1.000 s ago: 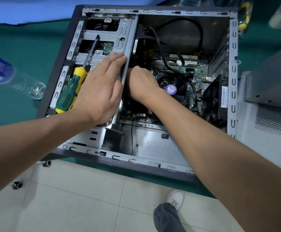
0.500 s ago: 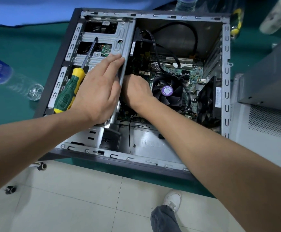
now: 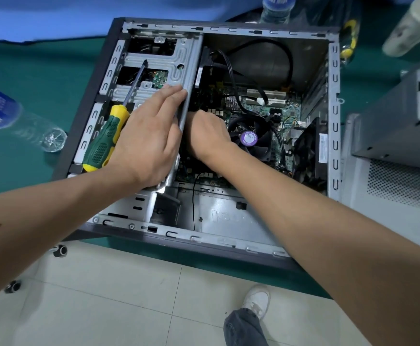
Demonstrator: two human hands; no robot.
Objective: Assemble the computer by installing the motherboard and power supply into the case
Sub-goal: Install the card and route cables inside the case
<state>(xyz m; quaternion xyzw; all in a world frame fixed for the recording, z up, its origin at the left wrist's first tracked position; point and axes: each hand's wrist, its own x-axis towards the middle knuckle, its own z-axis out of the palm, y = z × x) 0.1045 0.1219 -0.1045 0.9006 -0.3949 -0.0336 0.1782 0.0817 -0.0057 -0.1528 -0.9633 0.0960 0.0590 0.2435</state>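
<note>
- Left hand (image 3: 149,143) lies flat, fingers straight, on the drive cage (image 3: 154,73), pinning the screwdriver (image 3: 104,143) beneath its palm.
- Right hand (image 3: 209,136) reaches under the drive cage edge; its fingers are hidden, grip unreadable.
- Motherboard (image 3: 266,108) sits inside the case (image 3: 335,146), right of the cage.
- Power supply (image 3: 399,126) rests outside, right of the case.

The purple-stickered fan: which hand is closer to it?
Right. The right hand sits directly beside the fan, to its left; the left hand rests farther left, on the metal drive cage.
</note>
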